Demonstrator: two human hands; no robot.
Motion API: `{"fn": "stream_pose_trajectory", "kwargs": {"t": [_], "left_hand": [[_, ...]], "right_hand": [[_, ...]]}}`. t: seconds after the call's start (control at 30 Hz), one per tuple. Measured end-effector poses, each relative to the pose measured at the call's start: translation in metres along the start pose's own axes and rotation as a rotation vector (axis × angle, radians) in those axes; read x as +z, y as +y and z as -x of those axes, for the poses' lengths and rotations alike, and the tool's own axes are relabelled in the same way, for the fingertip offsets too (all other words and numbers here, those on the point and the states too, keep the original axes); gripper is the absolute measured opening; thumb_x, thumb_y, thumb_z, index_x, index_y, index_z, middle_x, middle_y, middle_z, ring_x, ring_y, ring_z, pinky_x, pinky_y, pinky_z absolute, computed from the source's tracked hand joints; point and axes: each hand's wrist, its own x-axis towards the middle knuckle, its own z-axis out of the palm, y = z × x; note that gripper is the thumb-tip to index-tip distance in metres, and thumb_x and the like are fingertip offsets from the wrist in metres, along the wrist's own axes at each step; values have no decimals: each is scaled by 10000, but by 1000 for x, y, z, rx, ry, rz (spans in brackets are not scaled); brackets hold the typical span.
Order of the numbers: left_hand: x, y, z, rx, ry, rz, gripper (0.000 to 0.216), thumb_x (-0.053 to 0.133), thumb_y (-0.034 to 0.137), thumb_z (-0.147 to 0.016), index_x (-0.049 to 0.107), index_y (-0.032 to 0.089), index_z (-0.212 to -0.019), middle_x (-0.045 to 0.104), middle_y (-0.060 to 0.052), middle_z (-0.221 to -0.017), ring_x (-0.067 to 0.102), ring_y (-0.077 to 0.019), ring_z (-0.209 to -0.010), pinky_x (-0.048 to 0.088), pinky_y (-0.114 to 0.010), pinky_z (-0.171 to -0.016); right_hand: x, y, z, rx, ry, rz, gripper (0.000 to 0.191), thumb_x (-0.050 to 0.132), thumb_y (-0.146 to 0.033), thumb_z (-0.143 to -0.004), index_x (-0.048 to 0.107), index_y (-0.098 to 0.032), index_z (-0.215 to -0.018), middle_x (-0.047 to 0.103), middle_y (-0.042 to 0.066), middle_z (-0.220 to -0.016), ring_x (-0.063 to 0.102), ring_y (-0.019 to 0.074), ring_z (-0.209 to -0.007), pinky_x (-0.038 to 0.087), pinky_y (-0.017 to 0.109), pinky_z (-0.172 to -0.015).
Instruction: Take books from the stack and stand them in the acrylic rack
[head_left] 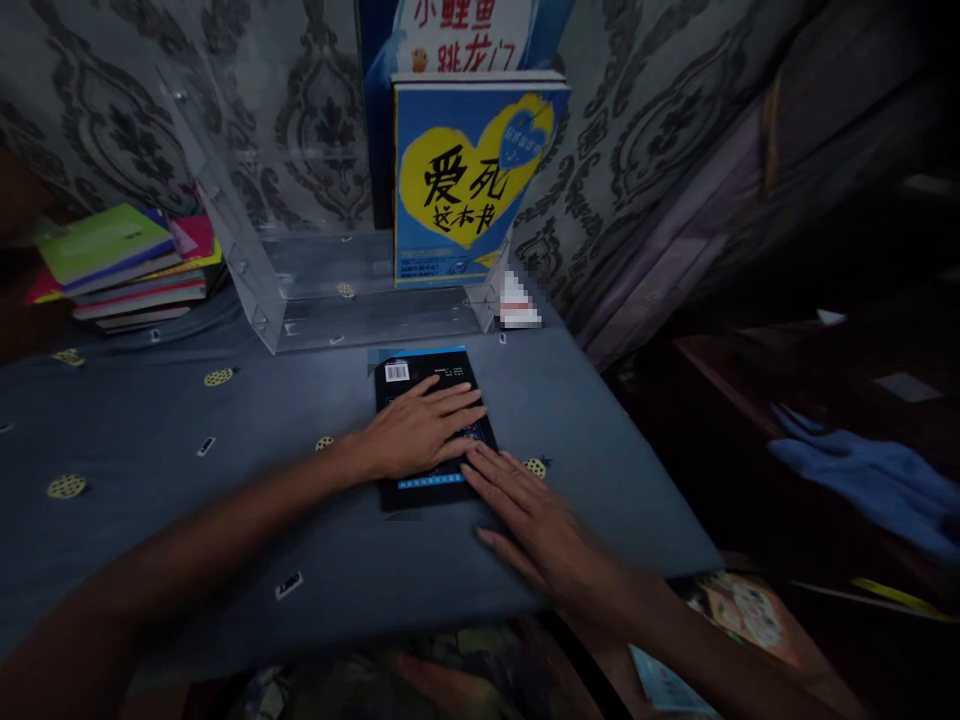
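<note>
A dark book (397,400) with a barcode and blue strips lies flat on the grey-blue cloth in front of me. My left hand (420,430) rests palm down across its middle, fingers stretched to the right. My right hand (536,515) touches the book's lower right edge with its fingertips, fingers extended and thumb apart. Beyond them stands a clear acrylic rack (255,290). In its right end a blue book with a yellow heart (450,200) leans upright, and a taller blue book (465,35) rises behind it.
A pile of books (135,265) sits at the left back, by the patterned wall. The cloth-covered table (622,470) ends at a slanting right edge. Past it, a blue cloth (862,480) lies on a dark surface, and a picture book (742,615) is lower down.
</note>
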Motion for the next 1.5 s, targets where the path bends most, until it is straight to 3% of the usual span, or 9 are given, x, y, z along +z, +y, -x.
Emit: {"fn": "stream_pose_trajectory", "kwargs": {"t": [0.4, 0.57, 0.73, 0.9, 1.07, 1.27, 1.37, 1.5], "left_hand": [[2, 43, 26, -90, 16, 65, 505, 362, 461, -1065, 504, 174, -1455, 461, -113, -1563, 357, -236, -1500, 239, -505, -1246], [4, 68, 38, -84, 12, 164, 503, 353, 469, -1065, 501, 198, -1463, 457, -100, -1565, 357, -226, -1500, 245, -502, -1253], [-2, 81, 44, -124, 23, 350, 468, 376, 458, -1061, 554, 221, -1423, 487, -81, -1543, 382, -214, -1487, 228, -509, -1265], [-8, 79, 44, -168, 20, 499, 420, 395, 430, -1058, 609, 243, -1367, 555, -63, -1492, 431, -216, -1458, 214, -524, -1266], [-10, 71, 44, -158, -2, 592, 407, 414, 439, -1048, 621, 266, -1353, 577, -53, -1474, 449, -213, -1446, 197, -525, -1269], [-33, 55, 40, -103, -66, 900, 440, 399, 517, -1040, 637, 290, -1332, 604, -38, -1448, 479, -215, -1424, 142, -509, -1276], [-56, 46, 38, -76, -59, 1111, 559, 378, 664, -996, 680, 295, -1288, 661, -57, -1377, 569, -242, -1341, 267, -482, -1237], [-79, 31, 42, -108, -16, 1388, 689, 421, 789, -902, 751, 253, -1182, 742, -103, -1221, 684, -289, -1170, 500, -446, -1052]], "right_hand": [[-10, -25, 28, -66, -67, 38, 707, 644, -308, -931, 363, -156, -1562, 530, 162, -1506, 466, 268, -1434, 382, 526, -1192], [6, -34, 50, -142, 92, 181, 474, 546, -133, -944, 556, -149, -1417, 706, 118, -1308, 618, 208, -1286, 455, 447, -1152], [6, -29, 51, -214, 192, 198, 323, 480, -133, -986, 689, -202, -1223, 793, 61, -1104, 729, 191, -1060, 552, 414, -1039], [-21, -28, 35, -258, 99, 83, 280, 469, -164, -1022, 691, -190, -1192, 797, 61, -1068, 721, 175, -1010, 576, 378, -968], [-51, -36, 17, -296, 111, 66, 220, 528, -126, -1002, 700, -169, -1132, 798, 64, -1031, 723, 170, -966, 565, 369, -955], [-85, -42, -10, -282, 78, -53, 188, 524, -159, -1020, 684, -160, -1119, 788, 39, -896, 722, 144, -871, 582, 277, -753], [-101, -41, -27, -249, 116, -131, 184, 550, -261, -1025, 691, -199, -1126, 778, 22, -879, 722, 133, -825, 581, 264, -731], [-113, -31, -47, -169, 182, -199, 212, 553, -303, -1021, 717, -269, -1153, 773, 17, -854, 730, 157, -790, 590, 276, -711]]}}
